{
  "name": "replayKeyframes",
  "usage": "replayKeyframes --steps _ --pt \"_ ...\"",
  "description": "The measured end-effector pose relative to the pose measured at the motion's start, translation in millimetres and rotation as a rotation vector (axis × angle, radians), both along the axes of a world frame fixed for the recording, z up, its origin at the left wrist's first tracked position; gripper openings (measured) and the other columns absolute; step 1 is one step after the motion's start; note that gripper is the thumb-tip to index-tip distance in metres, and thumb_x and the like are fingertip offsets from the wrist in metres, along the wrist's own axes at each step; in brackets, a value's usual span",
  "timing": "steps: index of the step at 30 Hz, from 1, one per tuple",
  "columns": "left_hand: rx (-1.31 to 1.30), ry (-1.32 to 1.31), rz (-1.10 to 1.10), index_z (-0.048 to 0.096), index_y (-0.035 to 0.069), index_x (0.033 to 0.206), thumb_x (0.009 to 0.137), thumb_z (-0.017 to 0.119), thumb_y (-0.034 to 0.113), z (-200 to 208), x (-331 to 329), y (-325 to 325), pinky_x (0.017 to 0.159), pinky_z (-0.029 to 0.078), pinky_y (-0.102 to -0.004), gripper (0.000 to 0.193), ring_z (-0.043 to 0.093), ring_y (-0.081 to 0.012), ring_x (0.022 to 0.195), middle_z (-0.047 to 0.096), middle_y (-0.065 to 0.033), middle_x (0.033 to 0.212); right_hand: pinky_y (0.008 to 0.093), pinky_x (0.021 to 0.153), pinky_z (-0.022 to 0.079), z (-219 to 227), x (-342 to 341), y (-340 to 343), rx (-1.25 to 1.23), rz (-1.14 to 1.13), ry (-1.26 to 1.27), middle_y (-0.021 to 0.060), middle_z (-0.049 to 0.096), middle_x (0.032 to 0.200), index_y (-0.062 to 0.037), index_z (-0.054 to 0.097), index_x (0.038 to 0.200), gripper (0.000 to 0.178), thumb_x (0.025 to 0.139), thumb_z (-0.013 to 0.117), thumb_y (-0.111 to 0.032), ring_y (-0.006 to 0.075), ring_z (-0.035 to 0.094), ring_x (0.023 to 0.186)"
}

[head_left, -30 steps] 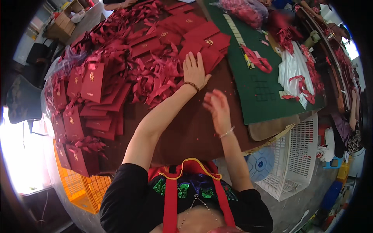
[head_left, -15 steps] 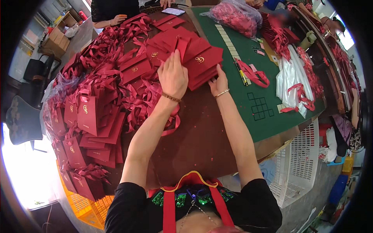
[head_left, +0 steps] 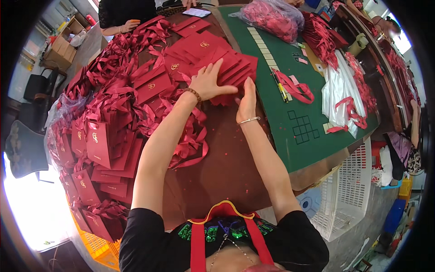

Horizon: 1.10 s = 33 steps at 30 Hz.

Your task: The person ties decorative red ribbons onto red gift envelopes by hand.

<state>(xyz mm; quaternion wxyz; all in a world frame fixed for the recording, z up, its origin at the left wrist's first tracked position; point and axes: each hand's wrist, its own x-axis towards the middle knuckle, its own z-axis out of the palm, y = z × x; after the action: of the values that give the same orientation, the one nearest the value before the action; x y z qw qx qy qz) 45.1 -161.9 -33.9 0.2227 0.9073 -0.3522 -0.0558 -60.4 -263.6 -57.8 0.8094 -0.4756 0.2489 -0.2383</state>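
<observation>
A fanned stack of flat dark-red paper gift bags (head_left: 242, 63), some with a gold emblem, lies just beyond both my hands. My left hand (head_left: 209, 85) rests against the near side of the stack, fingers spread and thumb stretched to the right. Flat and upright, my right hand (head_left: 247, 103) stands at the stack's near right edge, its fingertips by the bags. Both hands are open, and neither is closed round a bag. Loose red ribbon handles (head_left: 186, 136) trail beside my left forearm. Another red bag (head_left: 152, 85) lies left of my left hand.
A large heap of ribboned red bags (head_left: 97, 145) fills the table's left side. On the right, a green mat (head_left: 281, 122) holds pens (head_left: 280, 86), a ribbon loop (head_left: 294, 88) and white plastic (head_left: 340, 97). A plastic bag of red ribbon (head_left: 272, 20) sits farther back. Other people work around the table.
Both hands have come off the top bags they were touching; the left has spread its thumb and the right has moved left and turned upright. The stack's front bags have shifted and their faces tilted.
</observation>
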Motion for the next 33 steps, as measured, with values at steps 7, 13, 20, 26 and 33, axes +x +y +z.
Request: replayKeyframes --steps 7,13,20,26,33 --pt "0.257 -0.017 0.089 0.023 0.014 0.139 0.056 0.077 0.049 26.2 -19.2 -9.3 0.095 0.036 -0.0575 0.105 0.035 -0.0405 0.125 0.037 -0.0199 0.133 0.0373 0.102 0.026 16.1 5.4 21.6 -0.092 0.117 -0.123 0.0125 0.032 0.144 -0.0011 0.026 0.141 0.073 0.093 0.034 -0.056 0.0234 0.028 0.134" --pt "0.277 -0.076 0.044 0.025 0.012 0.139 0.063 0.073 0.045 18.9 -5.0 -6.4 0.093 0.04 -0.0535 0.096 0.04 -0.0411 0.122 0.041 -0.0223 0.131 0.0354 0.103 0.028 2.0 9.1 15.5 -0.152 0.133 -0.208 0.0122 0.036 0.137 -0.0031 0.024 0.139 0.061 0.095 0.042 -0.041 0.0228 0.032 0.131" --pt "-0.181 -0.065 -0.003 0.051 0.009 0.124 0.068 0.061 0.037 32.7 50.9 21.1 0.083 0.048 -0.0438 0.064 0.061 -0.0383 0.091 0.063 -0.0248 0.096 0.0316 0.097 0.037 34.1 13.5 38.7 -0.358 0.013 -0.554 0.0094 0.041 0.123 -0.0027 0.031 0.128 0.039 0.094 0.047 -0.016 0.0192 0.047 0.114" --pt "0.006 -0.251 0.261 0.048 0.005 0.116 0.072 0.065 0.031 54.9 47.6 -4.0 0.078 0.049 -0.0469 0.054 0.061 -0.0404 0.089 0.064 -0.0236 0.089 0.0284 0.091 0.041 -25.0 8.6 8.5 -0.366 0.123 -0.102 0.0103 0.04 0.127 -0.0063 0.039 0.126 0.042 0.088 0.058 -0.011 0.017 0.052 0.106" --pt "0.063 -0.382 0.301 0.046 0.007 0.11 0.075 0.066 0.026 54.1 61.5 22.2 0.072 0.048 -0.0497 0.045 0.061 -0.041 0.082 0.063 -0.0224 0.087 0.0313 0.088 0.045 -62.9 -13.9 -2.5 -0.025 0.366 -0.029 0.0118 0.039 0.129 -0.0129 0.03 0.138 0.063 0.084 0.062 -0.008 0.0191 0.055 0.102"
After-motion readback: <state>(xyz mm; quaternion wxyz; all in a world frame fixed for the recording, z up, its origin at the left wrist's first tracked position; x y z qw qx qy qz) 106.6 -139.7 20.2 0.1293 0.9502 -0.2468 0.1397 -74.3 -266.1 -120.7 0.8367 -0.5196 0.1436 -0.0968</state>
